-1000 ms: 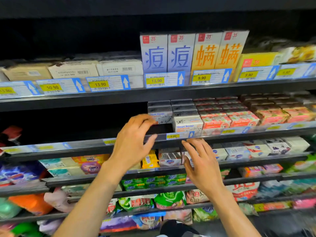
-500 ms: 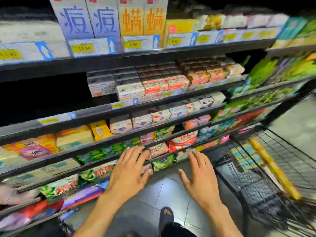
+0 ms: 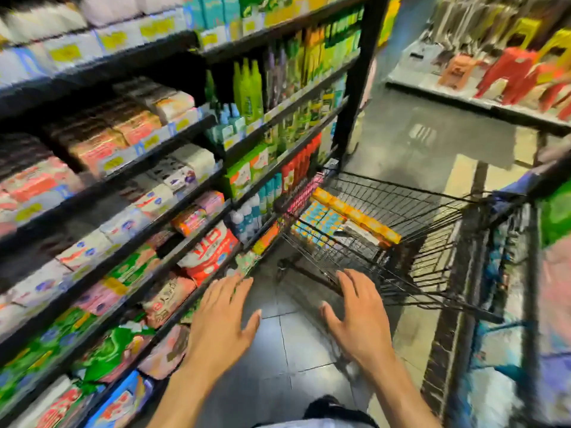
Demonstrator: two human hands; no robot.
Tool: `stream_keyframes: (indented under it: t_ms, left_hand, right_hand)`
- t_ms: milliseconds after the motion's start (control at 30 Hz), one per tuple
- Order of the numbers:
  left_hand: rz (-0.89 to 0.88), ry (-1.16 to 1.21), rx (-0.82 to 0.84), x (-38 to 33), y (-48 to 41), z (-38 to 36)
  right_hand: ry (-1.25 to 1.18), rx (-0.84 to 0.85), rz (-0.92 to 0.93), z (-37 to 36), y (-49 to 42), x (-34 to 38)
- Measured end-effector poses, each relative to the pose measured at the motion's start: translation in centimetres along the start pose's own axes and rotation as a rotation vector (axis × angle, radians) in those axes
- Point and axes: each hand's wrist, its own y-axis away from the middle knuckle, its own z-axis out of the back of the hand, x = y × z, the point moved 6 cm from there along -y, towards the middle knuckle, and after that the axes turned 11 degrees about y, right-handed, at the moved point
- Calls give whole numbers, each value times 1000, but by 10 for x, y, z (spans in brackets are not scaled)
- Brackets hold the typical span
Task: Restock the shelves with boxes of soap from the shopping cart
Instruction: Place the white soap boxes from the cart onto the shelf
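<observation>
Hovering palm-down above the grey floor tiles [image 3: 287, 344] in the lower middle of the frame, the left hand [image 3: 221, 319] and the right hand [image 3: 358, 316] hold nothing. The fingers of each are straight and spread fairly wide, the thumbs angled in toward one another, with a clear gap between the two hands. That open, level posture looks like readiness for a two-handed pick-up, since a pair of spread hands can gather several small cartons at once. The right hand's fingertips lie close to the near wire edge of the shopping cart [image 3: 408, 208], which stands at centre right of the frame, parked tight against the shelves [image 3: 92, 75], probably so that stock travels the shortest way across. On the cart's floor, toward its far left corner, lie the boxes of soap [image 3: 321, 219]: a block of blue-and-orange patterned cartons packed flat, with a row of yellow-orange boxes [image 3: 355, 215] just beside them. They sit low in the basket and well apart from both hands, so a reach down over the rim would be needed. Blur hides their print. In the left half of the frame, pink cartons [image 3: 102, 149] and white cartons [image 3: 191, 162] already line the tilted shelf tiers, faces outward.
</observation>
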Motion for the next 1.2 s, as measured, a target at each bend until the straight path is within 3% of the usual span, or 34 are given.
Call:
stream_keyframes:
  t_ms: [200, 467, 700, 967, 1200]
  left_hand:
    - [-97, 46, 103, -86, -80, -62]
    - [-302, 72, 229, -152, -195, -125]
    - [-417, 45, 391, -147, -337, -205]
    - [-508, 45, 693, -125, -484, -311]
    - [-538, -4, 776, -101, -553, -426]
  right_hand:
    - [-21, -6, -174, 14, -13, -110]
    - [-10, 30, -305, -5, -55, -191]
    - [12, 109, -453, -56, -148, -250]
    - [-23, 227, -597, -124, -266, -300]
    - [-78, 309, -650, -234, -325, -354]
